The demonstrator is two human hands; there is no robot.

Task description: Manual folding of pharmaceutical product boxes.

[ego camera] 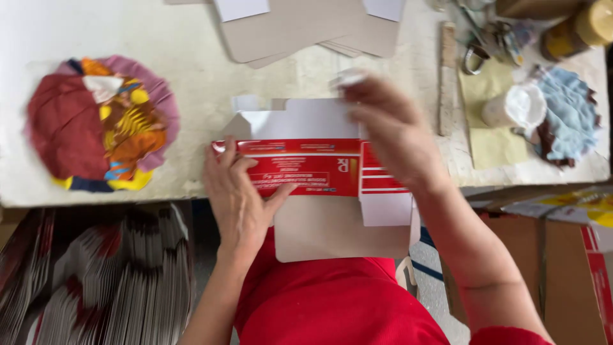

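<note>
A flat red-and-white carton blank (306, 167) lies across the near edge of the white table (191, 57), its grey underside flap hanging toward my lap. My left hand (239, 198) presses flat on the red panel at the blank's left end. My right hand (393, 131) rests on the blank's right side, fingers curled around a white flap at its upper right corner.
A round pile of coloured cloth scraps (102, 124) sits at the left. Grey card blanks (300, 29) lie at the back. A white pot (514, 107), blue rag (571, 115) and yellow jar (578, 29) stand right. Stacked flat cartons (96, 275) fill the lower left.
</note>
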